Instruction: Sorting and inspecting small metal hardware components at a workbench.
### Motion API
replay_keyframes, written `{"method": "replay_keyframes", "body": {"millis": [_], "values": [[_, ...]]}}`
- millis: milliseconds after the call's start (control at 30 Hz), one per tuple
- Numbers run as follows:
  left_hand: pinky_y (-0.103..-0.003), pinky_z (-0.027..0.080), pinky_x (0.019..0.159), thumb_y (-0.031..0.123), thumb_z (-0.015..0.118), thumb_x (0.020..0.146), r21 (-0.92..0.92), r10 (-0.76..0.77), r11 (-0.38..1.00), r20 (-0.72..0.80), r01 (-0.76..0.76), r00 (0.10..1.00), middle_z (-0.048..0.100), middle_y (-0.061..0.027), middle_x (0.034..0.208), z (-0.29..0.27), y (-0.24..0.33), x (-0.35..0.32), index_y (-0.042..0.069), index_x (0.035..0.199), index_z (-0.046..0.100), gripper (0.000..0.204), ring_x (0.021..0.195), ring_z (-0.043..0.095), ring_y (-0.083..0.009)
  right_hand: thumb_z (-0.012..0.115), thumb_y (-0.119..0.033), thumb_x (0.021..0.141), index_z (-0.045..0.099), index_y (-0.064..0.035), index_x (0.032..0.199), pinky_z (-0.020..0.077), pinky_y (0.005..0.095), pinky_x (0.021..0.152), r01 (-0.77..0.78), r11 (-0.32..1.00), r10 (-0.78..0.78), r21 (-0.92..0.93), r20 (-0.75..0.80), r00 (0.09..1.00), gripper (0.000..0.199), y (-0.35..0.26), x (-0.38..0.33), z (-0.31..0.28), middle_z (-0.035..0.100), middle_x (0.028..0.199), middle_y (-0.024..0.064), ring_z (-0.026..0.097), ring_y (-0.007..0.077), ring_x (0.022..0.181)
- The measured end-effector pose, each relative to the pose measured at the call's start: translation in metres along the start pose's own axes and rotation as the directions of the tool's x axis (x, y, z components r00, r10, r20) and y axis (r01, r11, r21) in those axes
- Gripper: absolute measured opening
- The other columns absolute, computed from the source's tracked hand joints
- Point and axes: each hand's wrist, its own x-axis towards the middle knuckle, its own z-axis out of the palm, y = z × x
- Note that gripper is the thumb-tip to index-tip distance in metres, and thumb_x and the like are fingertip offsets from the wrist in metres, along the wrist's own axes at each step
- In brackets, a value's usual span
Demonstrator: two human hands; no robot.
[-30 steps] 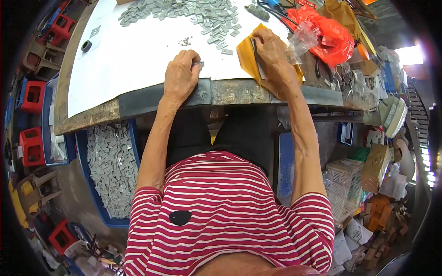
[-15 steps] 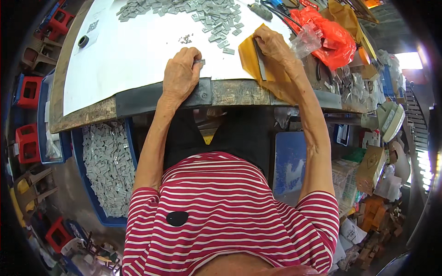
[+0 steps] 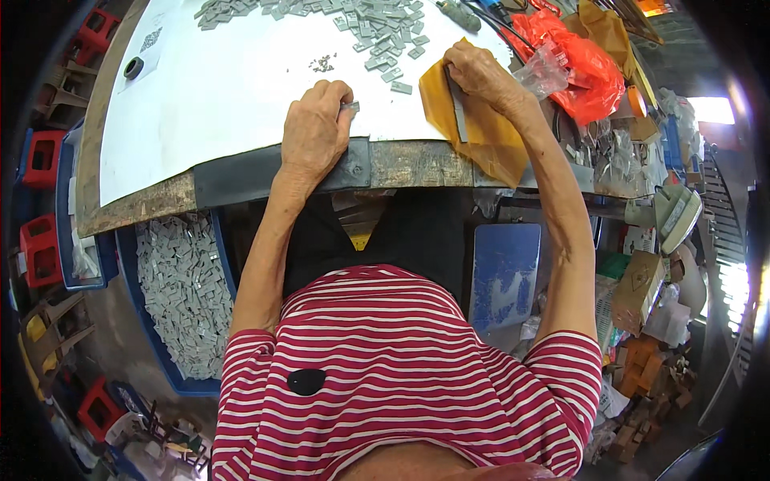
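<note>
- Head view: the left hand [image 3: 314,128] rests near the front edge of the bench [image 3: 401,164], fingers curled shut, with a small grey piece [image 3: 350,106] pinched at the fingertips. The piece lies just above the white sheet [image 3: 224,88], close to its near edge.
- The right hand [image 3: 481,74] sits further right and a little higher, pressed down on a yellow sheet [image 3: 473,128]. Its fingers are bent around a thin grey strip [image 3: 457,112] that runs down from under the hand across the yellow sheet; how tight the hold is, I cannot tell.
- The yellow sheet lies partly on the white sheet and hangs over the bench edge.
- A heap of grey pieces [image 3: 361,20] spreads across the far part of the white sheet, with a few strays [image 3: 397,76] lying between the heap and the two hands.
- A tiny cluster of small bits [image 3: 322,62] sits on the white sheet just beyond the left hand.
- A black ring [image 3: 133,67] lies on the far left of the white sheet, well apart from both hands.
- A red bag [image 3: 581,68] is bunched on the bench to the right of the right hand, with a clear bag [image 3: 545,72] touching it.
- Below the bench on the left, a blue tub [image 3: 180,289] is filled with more grey pieces.
- Red stools [image 3: 40,248] stand on the floor at the left rim.
- The person wears a red and white striped shirt [image 3: 401,377]; both forearms reach up from it to the bench.
</note>
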Motion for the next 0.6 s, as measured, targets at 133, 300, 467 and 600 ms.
{"method": "replay_keyframes", "body": {"millis": [133, 300, 467, 600], "values": [[-0.035, 0.042, 0.064, 0.005, 0.059, 0.074, 0.028, -0.012, 1.0, 0.006, 0.012, 1.0, 0.055, -0.0108, 0.079, -0.0014, 0.0027, -0.0016, 0.003, 0.085, 0.052, 0.012, 0.069, 0.056, -0.0266, 0.051, -0.003, 0.076, 0.054, -0.0003, 0.085, 0.0472, 0.0385, 0.068, 0.004, 1.0, -0.004, -0.004, 0.005, 1.0, 0.009, -0.0031, -0.0015, -0.0007, 0.057, 0.083, 0.0172, 0.057, 0.0351, 0.078], [-0.035, 0.039, 0.065, 0.006, 0.062, 0.072, 0.025, 0.004, 1.0, 0.0, -0.004, 1.0, 0.052, -0.0075, 0.08, 0.0031, -0.0009, -0.0021, 0.006, 0.085, 0.052, 0.016, 0.073, 0.052, -0.0243, 0.046, 0.001, 0.073, 0.052, 0.0047, 0.074, 0.046, 0.0405, 0.068, 0.015, 1.0, -0.015, 0.007, -0.009, 1.0, 0.007, -0.0088, -0.0001, -0.0029, 0.056, 0.076, 0.0206, 0.055, 0.037, 0.077], [-0.034, 0.039, 0.064, 0.006, 0.061, 0.073, 0.077, -0.007, 0.997, 0.017, 0.006, 1.0, 0.053, -0.0076, 0.081, -0.0002, 0.0023, -0.0025, 0.005, 0.086, 0.053, 0.016, 0.073, 0.053, -0.0241, 0.044, 0.002, 0.073, 0.051, 0.0052, 0.076, 0.0457, 0.0405, 0.069, 0.016, 1.0, -0.016, 0.006, -0.018, 1.0, 0.009, -0.0083, 0.0006, -0.0022, 0.056, 0.08, 0.0211, 0.055, 0.037, 0.077], [-0.034, 0.038, 0.064, 0.006, 0.063, 0.072, 0.08, 0.015, 0.997, 0.004, -0.016, 1.0, 0.05, -0.0066, 0.08, 0.0042, -0.0002, -0.003, 0.006, 0.086, 0.052, 0.018, 0.074, 0.051, -0.0224, 0.044, 0.002, 0.073, 0.051, 0.0053, 0.076, 0.046, 0.0405, 0.069, 0.017, 1.0, -0.016, 0.022, -0.042, 0.999, 0.008, -0.0064, -0.0013, 0.0004, 0.056, 0.08, 0.0214, 0.056, 0.0369, 0.077]]}}
